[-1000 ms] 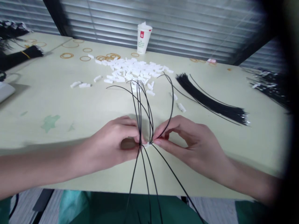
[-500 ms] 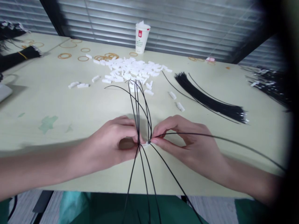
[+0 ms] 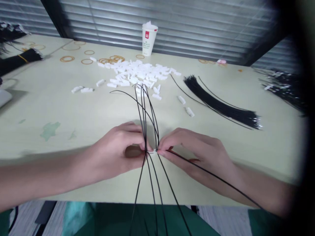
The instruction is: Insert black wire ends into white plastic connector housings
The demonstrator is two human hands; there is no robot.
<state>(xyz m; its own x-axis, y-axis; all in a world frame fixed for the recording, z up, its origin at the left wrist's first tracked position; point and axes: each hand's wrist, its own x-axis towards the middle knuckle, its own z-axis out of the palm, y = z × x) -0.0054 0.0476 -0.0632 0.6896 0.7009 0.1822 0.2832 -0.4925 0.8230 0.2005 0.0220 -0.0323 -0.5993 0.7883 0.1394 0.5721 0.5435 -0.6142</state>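
Observation:
Between thumb and fingers, my left hand pinches a small white connector low over the front of the table. Several thin black wires run from it, some arching up and away, others hanging down past the table edge. Close against the connector's right side, my right hand is closed in a pinch on one black wire, whose length trails right across the hand and forearm. The wire's tip is hidden by the fingertips, so whether it sits inside the connector cannot be made out.
Loose white connectors lie piled mid-table, a few strewn nearer. A bundle of black wires rests at right. A paper cup and rubber bands are at the back. More wire bundles lie left and far right.
My right hand's fingers have lowered and flattened slightly beside the connector. The wire it pinches has swung downward, nearer my forearm. My left hand has stayed in place.

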